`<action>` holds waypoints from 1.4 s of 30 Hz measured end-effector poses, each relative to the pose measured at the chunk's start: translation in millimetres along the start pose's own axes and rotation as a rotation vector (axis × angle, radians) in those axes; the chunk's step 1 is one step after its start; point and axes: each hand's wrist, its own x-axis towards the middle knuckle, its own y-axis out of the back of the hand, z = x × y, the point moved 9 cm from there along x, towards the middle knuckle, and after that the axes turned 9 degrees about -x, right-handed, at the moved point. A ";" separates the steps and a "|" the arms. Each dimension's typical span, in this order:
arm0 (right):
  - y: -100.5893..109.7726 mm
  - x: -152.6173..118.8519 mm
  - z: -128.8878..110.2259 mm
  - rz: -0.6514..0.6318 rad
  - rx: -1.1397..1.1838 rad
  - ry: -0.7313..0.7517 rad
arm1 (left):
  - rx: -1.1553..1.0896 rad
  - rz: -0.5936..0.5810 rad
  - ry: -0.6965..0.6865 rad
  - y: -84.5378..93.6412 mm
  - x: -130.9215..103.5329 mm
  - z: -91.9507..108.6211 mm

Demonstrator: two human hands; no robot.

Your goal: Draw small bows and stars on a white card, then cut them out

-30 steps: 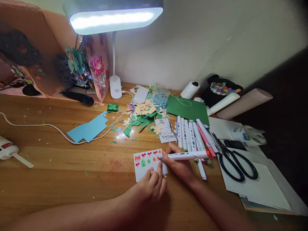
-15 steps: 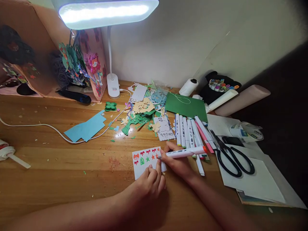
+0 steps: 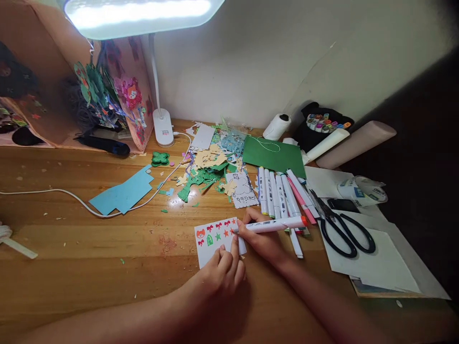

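A small white card (image 3: 207,256) lies on the wooden table, bearing red bows, green and orange stars, a green tag shape and an orange animal head. My left hand (image 3: 225,267) has its fingers bent and pressed onto the card's lower right, holding it against the table. Between the fingers of my right hand (image 3: 263,239) is a white marker (image 3: 274,224) with an orange end. Its tip points left and meets the card at an orange star near the right edge. My right hand covers part of the card's right side.
Several markers (image 3: 276,193) lie right of a drawn paper (image 3: 241,189). Black-handled scissors (image 3: 337,227) rest on white sheets (image 3: 387,258). Paper scraps (image 3: 206,172), a green sheet (image 3: 274,154) and blue paper (image 3: 122,193) lie behind. A lamp (image 3: 163,126) stands near the wall, its cable (image 3: 71,192) crossing left.
The whole view has shifted slightly, moving things left in the picture. Both hands keep their places at the card, and the marker tip stays at the orange star.
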 end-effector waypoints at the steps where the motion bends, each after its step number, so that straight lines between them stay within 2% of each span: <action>1: -0.3 0.0 0.7 -0.003 0.003 -0.001 | 0.013 -0.004 0.002 -0.6 -0.2 -0.5; 7: -0.2 -0.1 1.4 0.004 -0.002 0.016 | -0.117 -0.073 -0.034 -0.8 0.4 1.9; 12: -0.5 0.2 2.1 -0.009 -0.005 -0.004 | -0.121 -0.132 -0.018 -3.4 2.5 -0.5; 22: -2.3 0.6 6.9 -0.018 0.001 -0.011 | -0.074 -0.040 -0.010 -0.5 1.8 -0.3; 26: -2.8 0.9 3.8 -0.036 0.016 -0.007 | -0.108 -0.048 -0.023 2.6 2.6 0.9; 32: 1.1 0.6 2.8 0.006 0.017 -0.009 | 0.009 -0.017 0.003 -1.6 1.1 -0.9; 42: 1.9 0.7 2.4 0.021 -0.004 -0.007 | -0.008 0.014 0.008 0.3 1.8 -2.6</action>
